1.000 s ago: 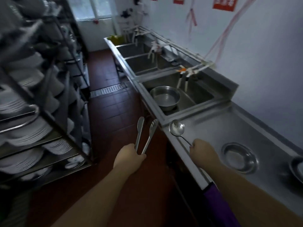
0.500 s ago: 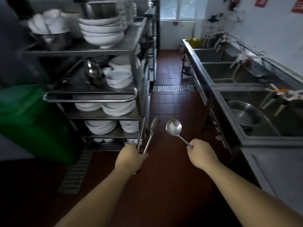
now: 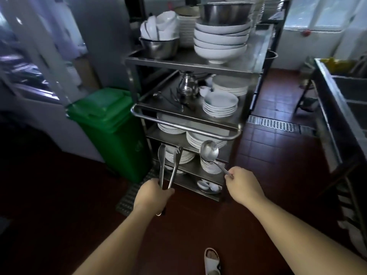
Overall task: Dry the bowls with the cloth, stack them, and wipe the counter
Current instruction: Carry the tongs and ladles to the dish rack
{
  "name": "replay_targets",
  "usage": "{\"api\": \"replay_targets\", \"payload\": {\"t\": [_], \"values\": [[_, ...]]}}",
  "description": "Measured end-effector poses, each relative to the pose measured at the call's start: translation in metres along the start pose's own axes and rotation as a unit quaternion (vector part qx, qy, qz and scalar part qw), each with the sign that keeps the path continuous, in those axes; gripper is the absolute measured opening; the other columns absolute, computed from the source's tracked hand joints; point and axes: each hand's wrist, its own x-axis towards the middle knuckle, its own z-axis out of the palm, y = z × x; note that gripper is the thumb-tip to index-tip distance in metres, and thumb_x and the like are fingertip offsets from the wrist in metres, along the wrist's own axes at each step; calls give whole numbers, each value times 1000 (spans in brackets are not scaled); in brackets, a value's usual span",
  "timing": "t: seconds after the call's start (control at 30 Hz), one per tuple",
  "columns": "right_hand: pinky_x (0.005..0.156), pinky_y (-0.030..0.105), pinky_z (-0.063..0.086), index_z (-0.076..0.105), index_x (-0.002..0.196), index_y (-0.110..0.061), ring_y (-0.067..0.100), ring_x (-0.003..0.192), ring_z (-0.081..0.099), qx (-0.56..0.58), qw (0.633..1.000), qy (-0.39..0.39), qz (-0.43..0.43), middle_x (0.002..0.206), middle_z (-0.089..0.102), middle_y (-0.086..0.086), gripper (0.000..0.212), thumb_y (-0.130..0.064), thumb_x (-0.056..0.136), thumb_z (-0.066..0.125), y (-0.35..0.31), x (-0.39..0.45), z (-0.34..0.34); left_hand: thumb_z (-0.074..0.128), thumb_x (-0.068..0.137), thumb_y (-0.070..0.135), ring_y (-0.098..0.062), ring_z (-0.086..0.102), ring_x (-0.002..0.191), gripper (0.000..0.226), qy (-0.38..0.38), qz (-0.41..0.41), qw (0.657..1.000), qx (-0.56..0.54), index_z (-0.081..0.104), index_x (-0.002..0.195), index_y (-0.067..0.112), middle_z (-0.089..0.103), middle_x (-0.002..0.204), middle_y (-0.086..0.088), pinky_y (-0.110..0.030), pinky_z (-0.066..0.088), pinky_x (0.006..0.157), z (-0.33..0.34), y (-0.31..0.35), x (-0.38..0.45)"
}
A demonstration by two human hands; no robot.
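Head view: steel rack (image 3: 184, 62) at 12 o'clock, white bowls (image 3: 221, 39) stacked on its top shelf. Green bin (image 3: 111, 126) at 10 o'clock. Tongs (image 3: 168, 165) gripped by left hand (image 3: 153, 195); ladle (image 3: 209, 151) pinched by right hand (image 3: 243, 185).

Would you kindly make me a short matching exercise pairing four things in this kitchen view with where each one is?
Things:
1. tongs
2. ladle
3. green bin
4. stack of white bowls

Places:
A. on the cart's top shelf
B. held in the right hand
C. on the floor, left of the cart
D. held in the left hand

Pairs: 1-D, 2-B, 3-C, 4-A. The left hand grips the tongs, the right hand pinches the ladle's handle, and the bowls stand on the metal cart.
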Motion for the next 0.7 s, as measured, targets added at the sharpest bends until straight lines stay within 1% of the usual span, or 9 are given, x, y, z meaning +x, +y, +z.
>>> {"api": "replay_targets", "payload": {"t": [0.1, 0.17, 0.23, 0.27, 0.33, 0.43, 0.53, 0.6, 0.7], "values": [[59, 35, 36, 55, 71, -15, 31, 70, 59, 5, 999, -15, -31, 67, 58, -3, 29, -25, 98, 56, -18, 58, 3, 76, 81, 53, -14, 67, 53, 34, 4, -14, 1000, -1, 67, 88, 21, 71, 68, 1, -24, 43, 44, -8, 14, 42], [55, 34, 35, 53, 70, -18, 25, 66, 57, 10, 999, -28, -41, 68, 57, -5, 31, -25, 100, 54, -29, 98, -1, 77, 80, 52, -10, 65, 46, 32, 10, -26, 1000, -11, 67, 88, 23, 71, 66, 0, -21, 38, 39, -14, 27, 69], [59, 34, 36, 50, 70, -18, 25, 68, 56, 11, 997, -40, -58, 69, 56, -4, 31, -24, 101, 54, -39, 137, -5, 78, 80, 52, -6, 63, 42, 30, 16, -40, 999, -24, 67, 86, 25, 70, 61, 1, -18, 34, 33, -20, 40, 92], [62, 33, 38, 53, 74, -17, 27, 73, 60, 11, 997, -47, -68, 72, 59, -2, 28, -23, 101, 54, -44, 156, -6, 78, 79, 53, -4, 62, 42, 29, 21, -46, 998, -29, 66, 84, 26, 69, 60, 2, -17, 33, 32, -22, 46, 103], [68, 31, 40, 58, 81, -16, 29, 80, 64, 6, 995, -49, -85, 75, 61, 0, 22, -21, 102, 54, -55, 192, -9, 78, 79, 54, -4, 62, 43, 29, 34, -57, 997, -34, 64, 82, 28, 68, 60, 4, -19, 35, 36, -24, 56, 124], [68, 31, 39, 51, 72, -19, 28, 73, 54, -6, 995, -51, -82, 66, 49, -5, 30, -22, 102, 56, -69, 235, -9, 79, 80, 54, -5, 62, 51, 31, 38, -73, 996, -28, 63, 81, 27, 66, 63, 4, -22, 36, 41, -28, 65, 154], [59, 32, 35, 45, 67, -19, 23, 64, 50, 5, 995, -57, -82, 64, 48, -5, 36, -23, 101, 57, -80, 267, -4, 79, 80, 51, -9, 62, 50, 31, 36, -80, 996, -35, 65, 81, 24, 66, 62, 3, -20, 36, 39, -36, 72, 187], [58, 31, 36, 49, 71, -18, 23, 64, 53, 7, 994, -65, -87, 66, 52, -6, 32, -24, 101, 58, -86, 289, 1, 79, 80, 51, -9, 64, 52, 31, 36, -81, 995, -43, 68, 84, 23, 68, 65, 3, -20, 37, 39, -44, 77, 214], [65, 33, 41, 57, 77, -15, 29, 71, 56, -2, 994, -64, -91, 71, 57, -1, 26, -25, 100, 59, -98, 318, 8, 79, 81, 52, -11, 64, 56, 33, 32, -76, 996, -40, 65, 82, 22, 67, 69, 4, -22, 39, 43, -57, 81, 260]]}}
